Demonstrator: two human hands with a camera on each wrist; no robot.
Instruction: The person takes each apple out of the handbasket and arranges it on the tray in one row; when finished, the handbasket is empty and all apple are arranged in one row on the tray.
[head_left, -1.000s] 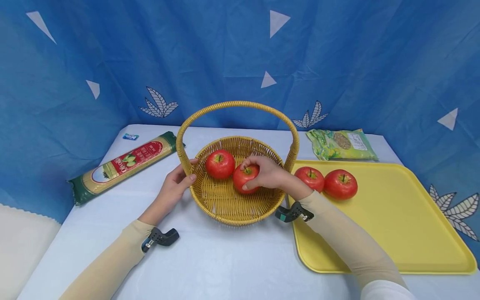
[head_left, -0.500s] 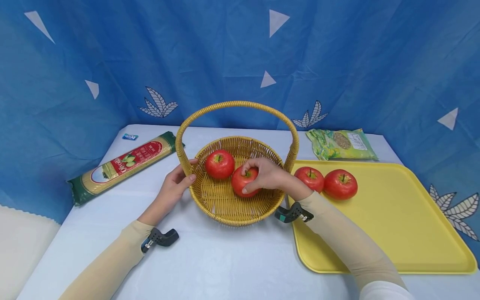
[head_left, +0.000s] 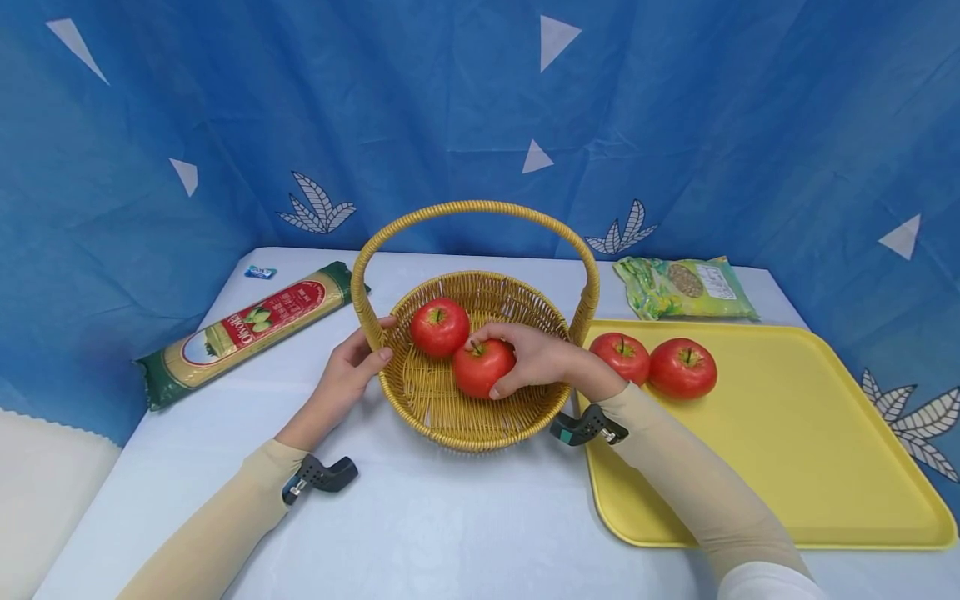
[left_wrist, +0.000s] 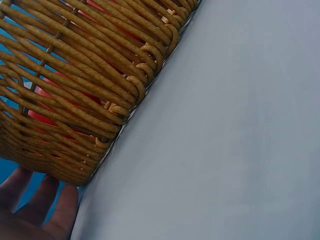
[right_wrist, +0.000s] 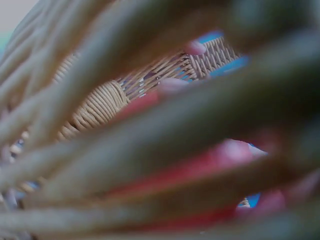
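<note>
A woven wicker basket with a tall arched handle stands on the table. My left hand grips its left side at the handle's foot, thumb in front. In the left wrist view, fingers of that hand lie against the outer wicker. My right hand reaches inside the basket and holds a red apple between thumb and fingers. Another red apple sits beside it, toward the back left. Blurred wicker strands cover most of the right wrist view, with red showing behind them.
On the right lies a yellow tray with two red apples at its left end. Behind it is a green seed packet. A spaghetti pack and a small blue packet lie at left.
My right hand has shifted the apple it holds slightly left and toward me inside the basket, and its fingers have spread further over it. The left hand has stayed in place.
</note>
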